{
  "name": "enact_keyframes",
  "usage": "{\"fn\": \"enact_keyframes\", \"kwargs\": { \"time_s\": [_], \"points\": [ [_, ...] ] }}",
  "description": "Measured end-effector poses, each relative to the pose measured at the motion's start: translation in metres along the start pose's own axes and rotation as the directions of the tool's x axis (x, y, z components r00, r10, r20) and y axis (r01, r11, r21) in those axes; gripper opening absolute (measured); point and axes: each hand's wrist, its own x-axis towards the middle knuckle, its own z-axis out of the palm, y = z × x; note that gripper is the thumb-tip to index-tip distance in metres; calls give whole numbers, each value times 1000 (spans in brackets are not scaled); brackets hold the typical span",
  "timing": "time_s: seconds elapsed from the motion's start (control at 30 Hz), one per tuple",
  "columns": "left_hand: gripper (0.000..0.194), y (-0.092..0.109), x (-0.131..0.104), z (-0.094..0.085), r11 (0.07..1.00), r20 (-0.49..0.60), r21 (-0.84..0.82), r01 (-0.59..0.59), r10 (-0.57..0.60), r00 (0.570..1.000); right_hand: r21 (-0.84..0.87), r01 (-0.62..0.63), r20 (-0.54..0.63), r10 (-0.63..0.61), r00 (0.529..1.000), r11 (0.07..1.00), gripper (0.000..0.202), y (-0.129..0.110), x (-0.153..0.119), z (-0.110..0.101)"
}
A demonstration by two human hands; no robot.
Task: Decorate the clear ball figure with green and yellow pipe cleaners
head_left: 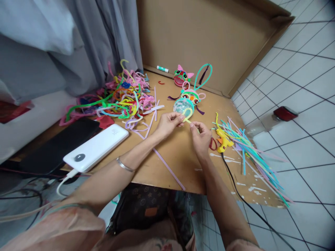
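Observation:
A yellow pipe cleaner (188, 111), bent into a small loop, is held between my two hands over the cardboard work surface. My left hand (170, 123) pinches one side of it between thumb and fingers. On the other side, my right hand (201, 136) has its thumb and fingertips closed on the same piece. Just beyond them sits a clear round ball with a teal rim (180, 104). It touches or lies close to a colourful animal face (193, 97) with pink loops, dark tassels and a tall teal loop (210, 74).
A second animal face (180, 76) and a glue stick (162, 69) lie at the back. Tangled pipe cleaners (125, 97) and a white power bank (96, 148) are left. A yellow glue gun (222, 141) and straight pipe cleaners (253, 153) lie right.

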Motion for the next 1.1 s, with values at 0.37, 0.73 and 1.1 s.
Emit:
{"fn": "enact_keyframes", "kwargs": {
  "time_s": [0.37, 0.73, 1.1],
  "points": [
    [30, 1, 2, -4, 988, -48, 154, -20, 28, 998, -255, 145, -14, -154, 988, 956, 20, 4, 0, -2],
    [18, -1, 1, -17, 639, 237, 727, -252, 111, 965, -790, 513, 314, -495, 810, 337, 23, 2, 3, -15],
    [20, 18, -5, -11, 912, 535, 361, -193, -33, 844, -63, 143, 284, -120, 951, 988, 12, 17, 30, -35]
  ]
}}
